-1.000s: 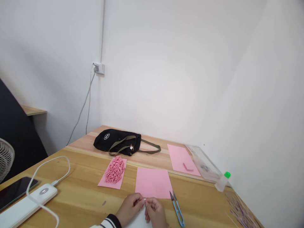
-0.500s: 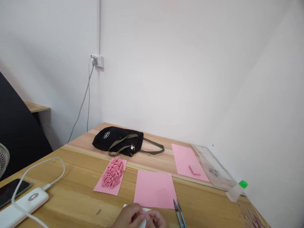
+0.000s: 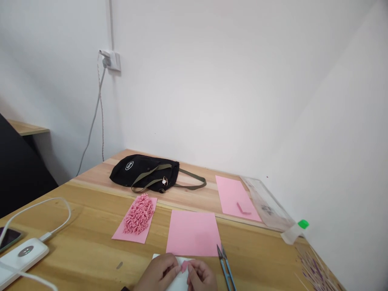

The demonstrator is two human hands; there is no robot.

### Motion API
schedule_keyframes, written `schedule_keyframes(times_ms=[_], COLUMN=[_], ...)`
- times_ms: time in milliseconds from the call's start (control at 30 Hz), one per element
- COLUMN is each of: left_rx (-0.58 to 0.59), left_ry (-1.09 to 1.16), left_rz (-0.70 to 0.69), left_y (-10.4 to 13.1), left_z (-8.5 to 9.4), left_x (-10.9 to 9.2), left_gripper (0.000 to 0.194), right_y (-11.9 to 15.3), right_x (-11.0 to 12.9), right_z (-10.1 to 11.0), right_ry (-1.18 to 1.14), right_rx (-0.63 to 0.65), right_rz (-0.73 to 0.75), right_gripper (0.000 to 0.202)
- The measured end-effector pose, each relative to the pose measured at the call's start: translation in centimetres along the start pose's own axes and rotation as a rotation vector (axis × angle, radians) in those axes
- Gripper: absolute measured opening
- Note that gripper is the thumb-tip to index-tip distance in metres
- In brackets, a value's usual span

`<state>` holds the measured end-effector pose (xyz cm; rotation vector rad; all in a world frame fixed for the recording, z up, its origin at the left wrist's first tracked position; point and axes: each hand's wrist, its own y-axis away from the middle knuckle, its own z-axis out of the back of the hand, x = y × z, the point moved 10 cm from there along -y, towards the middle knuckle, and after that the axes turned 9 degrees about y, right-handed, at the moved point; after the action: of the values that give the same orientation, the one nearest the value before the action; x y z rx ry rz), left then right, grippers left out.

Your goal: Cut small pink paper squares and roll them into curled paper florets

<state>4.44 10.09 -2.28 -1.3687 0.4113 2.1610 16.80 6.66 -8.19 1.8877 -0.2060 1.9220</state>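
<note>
At the near edge of the table, my left hand (image 3: 160, 271) and my right hand (image 3: 200, 275) pinch a small pink paper piece (image 3: 184, 265) between their fingertips. Under them lies a white sheet or pad (image 3: 178, 283), partly covered by my fingers. Just beyond is a square pink sheet (image 3: 194, 234), flat on the wood. Blue-handled thread snips (image 3: 226, 266) rest to the right of my right hand, blades pointing away. To the left, a heap of curled pink pieces (image 3: 139, 214) sits on a pink card (image 3: 145, 237).
A black bag (image 3: 145, 171) with green straps lies at the back. Farther right are another pink sheet (image 3: 230, 194) with folded strips, a clear plastic sleeve (image 3: 263, 202), a green-capped bottle (image 3: 291, 235) and thin sticks (image 3: 317, 270). A white power strip (image 3: 26, 258) and phone (image 3: 9, 238) lie left.
My hands have moved slightly apart, so more of the pink paper piece shows between them. The whole view has shifted a little, with table items appearing higher and farther left.
</note>
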Motion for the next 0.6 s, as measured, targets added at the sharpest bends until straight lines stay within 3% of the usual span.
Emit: schedule_keyframes(times_ms=[267,600], left_rx=[-0.013,-0.014], left_ry=[-0.039,-0.055], left_rz=[0.018,-0.001], left_y=[0.0,-0.1], left_z=[0.2,0.1], left_x=[-0.1,0.0], left_gripper=[0.023,0.019], right_y=[0.8,0.7], right_x=[1.4,0.9], right_z=[-0.2,-0.3], right_ry=[0.0,0.04], right_rx=[0.05,0.137], right_rz=[-0.002,-0.006], right_gripper=[0.043,0.043])
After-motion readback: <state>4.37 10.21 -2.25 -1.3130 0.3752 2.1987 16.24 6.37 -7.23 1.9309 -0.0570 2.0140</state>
